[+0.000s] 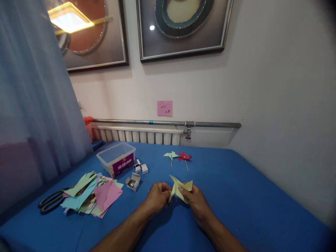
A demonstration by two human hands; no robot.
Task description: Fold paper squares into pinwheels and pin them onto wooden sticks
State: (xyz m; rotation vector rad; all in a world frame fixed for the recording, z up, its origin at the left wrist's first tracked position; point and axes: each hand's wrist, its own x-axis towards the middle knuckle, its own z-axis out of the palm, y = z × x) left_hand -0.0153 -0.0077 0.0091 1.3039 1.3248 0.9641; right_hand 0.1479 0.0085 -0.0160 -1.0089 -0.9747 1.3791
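A pale yellow paper pinwheel (175, 190) is held above the blue table at the front middle. My right hand (197, 202) grips its right side, with the thumb pressed near the pinwheel's centre. Close against the left blade, my left hand (158, 196) is closed with its fingers curled together; what it pinches, if anything, is hidden. Beyond my hands lie a finished light green pinwheel (171, 155) and a red pinwheel (185, 157), each on a thin stick. To the left of my left hand stands an open small white box (133, 182) with shiny metal bits inside.
A pile of coloured paper pieces (108, 196) lies at left, beside black-handled scissors (51, 201). Behind it stand a clear plastic tub (117, 159) with a purple label and another small white box (141, 168). A curtain (39, 105) hangs at left; a radiator (136, 136) runs behind the table (249, 203).
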